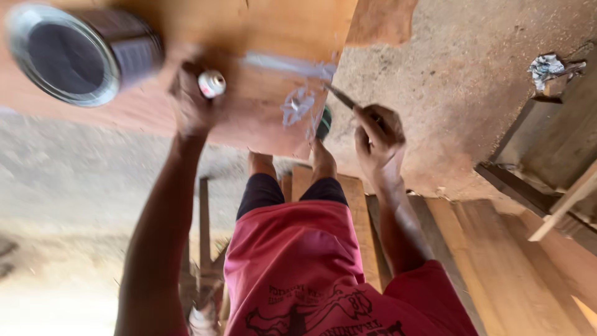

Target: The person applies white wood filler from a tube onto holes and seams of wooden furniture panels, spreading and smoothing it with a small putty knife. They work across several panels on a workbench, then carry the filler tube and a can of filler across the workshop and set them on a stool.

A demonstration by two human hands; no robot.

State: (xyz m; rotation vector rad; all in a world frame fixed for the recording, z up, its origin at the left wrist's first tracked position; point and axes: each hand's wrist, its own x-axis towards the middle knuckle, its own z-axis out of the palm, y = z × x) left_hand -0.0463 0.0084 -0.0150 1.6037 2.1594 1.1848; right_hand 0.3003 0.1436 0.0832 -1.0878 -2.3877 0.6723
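**Glue on the board, small stuff in both hands**

Biggest thing I'm working over is the reddish wooden board, lying flat in front of my knees. It looks stiff and fairly heavy, so I'd grab it by an edge with both hands. A wet whitish smear sits on it, probably slick and sticky. An open metal can stands on the board's left part. My left hand is closed around a small white-capped tube, light and likely squeezable. My right hand pinches a thin stick-like tool, tip touching the smear; best held near its back end.
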